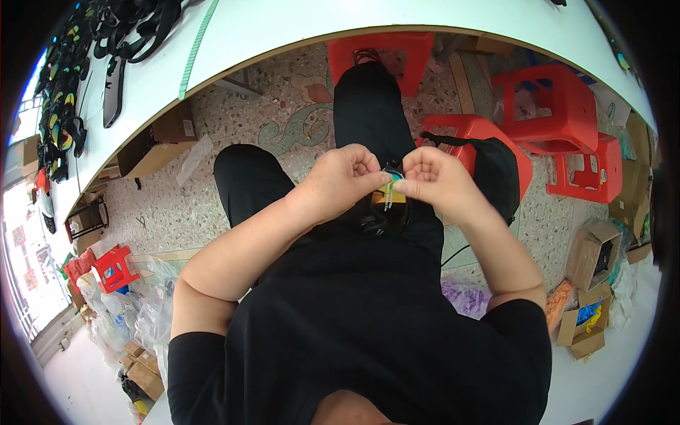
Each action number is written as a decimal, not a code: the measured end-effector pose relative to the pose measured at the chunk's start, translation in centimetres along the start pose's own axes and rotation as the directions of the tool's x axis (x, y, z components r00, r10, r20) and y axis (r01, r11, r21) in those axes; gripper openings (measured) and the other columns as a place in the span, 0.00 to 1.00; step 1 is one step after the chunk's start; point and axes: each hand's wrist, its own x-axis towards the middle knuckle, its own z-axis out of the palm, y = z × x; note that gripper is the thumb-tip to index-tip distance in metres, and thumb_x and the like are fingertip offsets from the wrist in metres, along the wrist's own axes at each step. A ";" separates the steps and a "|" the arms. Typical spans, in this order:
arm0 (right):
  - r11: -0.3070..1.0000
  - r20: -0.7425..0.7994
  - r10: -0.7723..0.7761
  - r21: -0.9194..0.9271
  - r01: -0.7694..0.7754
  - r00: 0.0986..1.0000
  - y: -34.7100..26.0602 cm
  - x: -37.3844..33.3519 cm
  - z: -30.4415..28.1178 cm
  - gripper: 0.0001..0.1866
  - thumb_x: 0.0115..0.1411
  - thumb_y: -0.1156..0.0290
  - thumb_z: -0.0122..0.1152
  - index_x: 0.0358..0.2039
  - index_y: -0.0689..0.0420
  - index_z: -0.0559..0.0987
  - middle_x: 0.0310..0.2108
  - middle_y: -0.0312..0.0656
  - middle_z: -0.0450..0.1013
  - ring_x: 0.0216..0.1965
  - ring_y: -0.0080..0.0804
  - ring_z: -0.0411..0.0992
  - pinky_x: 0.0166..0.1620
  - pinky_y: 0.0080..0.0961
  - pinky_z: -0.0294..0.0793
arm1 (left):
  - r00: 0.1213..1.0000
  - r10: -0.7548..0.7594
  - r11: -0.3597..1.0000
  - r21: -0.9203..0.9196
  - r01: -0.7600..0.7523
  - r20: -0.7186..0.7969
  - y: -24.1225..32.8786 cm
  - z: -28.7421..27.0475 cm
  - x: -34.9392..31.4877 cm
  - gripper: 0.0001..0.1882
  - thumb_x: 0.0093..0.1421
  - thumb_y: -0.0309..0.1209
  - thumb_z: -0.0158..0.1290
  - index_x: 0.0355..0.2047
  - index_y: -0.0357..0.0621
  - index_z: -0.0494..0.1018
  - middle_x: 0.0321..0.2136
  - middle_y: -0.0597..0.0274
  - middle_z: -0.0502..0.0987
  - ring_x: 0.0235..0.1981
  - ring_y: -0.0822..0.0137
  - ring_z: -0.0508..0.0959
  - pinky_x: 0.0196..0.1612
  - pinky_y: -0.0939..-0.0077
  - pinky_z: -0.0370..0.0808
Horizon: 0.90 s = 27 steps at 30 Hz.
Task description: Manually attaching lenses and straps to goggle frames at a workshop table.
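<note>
In my lap is a pair of swim goggles (389,197) with a shiny yellow-and-blue lens and black parts below it. My left hand (346,178) is closed in a pinch at the upper left edge of the goggles. From the other side, my right hand (433,183) pinches the upper right edge with thumb and curled fingers. The two thumbs nearly meet over the lens. The fingertips cover part of the goggles, so the exact spot of each grip is hard to see.
A white table (283,25) curves ahead, with a heap of goggles (60,120), black straps (149,35) and a green tape strip (197,49) at its left. Red stools (556,106) and a black bag (498,177) stand to the right. Cardboard boxes (586,319) and plastic bags (131,312) lie around.
</note>
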 end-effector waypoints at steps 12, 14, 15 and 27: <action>0.890 -0.284 -0.421 -0.310 0.333 0.861 3.4 -4.1 5.2 0.31 0.50 0.76 0.75 0.55 0.61 0.76 0.30 0.30 0.61 0.26 0.13 0.60 0.30 0.12 0.65 | 0.981 0.100 0.841 -0.514 -0.171 -0.164 -4.6 2.2 -2.9 0.07 0.60 0.25 0.60 0.35 0.40 0.71 0.28 0.73 0.74 0.28 0.85 0.71 0.33 0.89 0.71; 0.883 -0.269 -0.431 -0.324 0.341 0.861 3.6 -3.9 5.1 0.31 0.49 0.76 0.75 0.55 0.62 0.76 0.30 0.30 0.61 0.27 0.13 0.60 0.30 0.12 0.65 | 0.960 0.128 0.871 -0.435 -0.230 -0.251 -5.1 3.1 -3.2 0.08 0.60 0.24 0.61 0.34 0.40 0.71 0.27 0.73 0.74 0.28 0.85 0.71 0.33 0.89 0.71; 0.878 -0.256 -0.435 -0.335 0.343 0.863 3.6 -3.8 5.1 0.31 0.49 0.76 0.75 0.55 0.62 0.76 0.30 0.31 0.61 0.27 0.13 0.60 0.31 0.11 0.65 | 0.931 0.155 0.896 -0.351 -0.273 -0.331 -5.2 3.4 -3.5 0.08 0.59 0.24 0.61 0.34 0.40 0.71 0.27 0.72 0.74 0.28 0.85 0.72 0.34 0.88 0.72; 0.941 0.046 -0.126 -0.312 0.134 0.991 -0.8 0.0 2.1 0.30 0.46 0.79 0.75 0.53 0.62 0.78 0.29 0.27 0.65 0.30 0.14 0.63 0.34 0.14 0.65 | 0.791 0.486 0.870 0.292 -0.397 -0.371 -2.6 2.2 -5.2 0.17 0.51 0.25 0.68 0.36 0.39 0.70 0.24 0.66 0.75 0.24 0.78 0.75 0.28 0.83 0.74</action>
